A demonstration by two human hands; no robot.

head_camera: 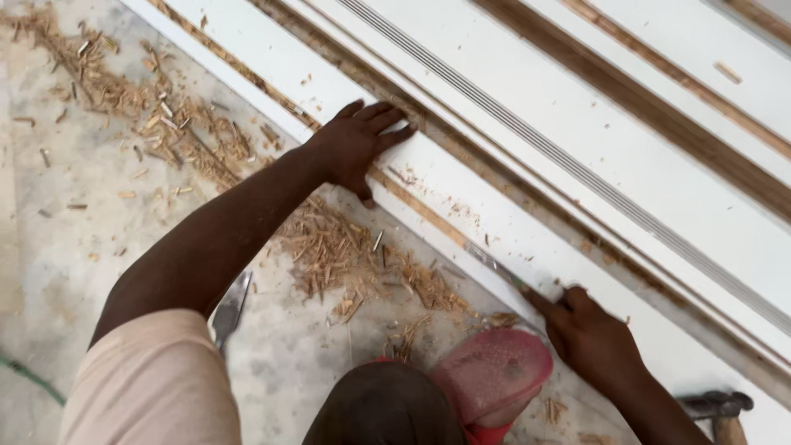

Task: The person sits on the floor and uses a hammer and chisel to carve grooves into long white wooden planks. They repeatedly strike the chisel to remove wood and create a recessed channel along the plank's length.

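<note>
Your right hand (595, 339) has its fingers clamped on a chisel (503, 272), its blade lying in the brown groove of the white door panel (527, 222). You look mid-cut; next calls for a steady push. Farther off, your left hand (356, 142) presses flat, fingers spread. Wood shavings (346, 255) litter the concrete floor (74, 247).

Long white board (494, 206), painted, lying flat and slanting from upper left to lower right, with a bare brown wooden strip along its near edge, partly chipped. Thin chisel (494, 265) with shiny metal blade, lying low along that brown edge, tip pointing to upper left, handle end hidden inside closed fingers.
</note>
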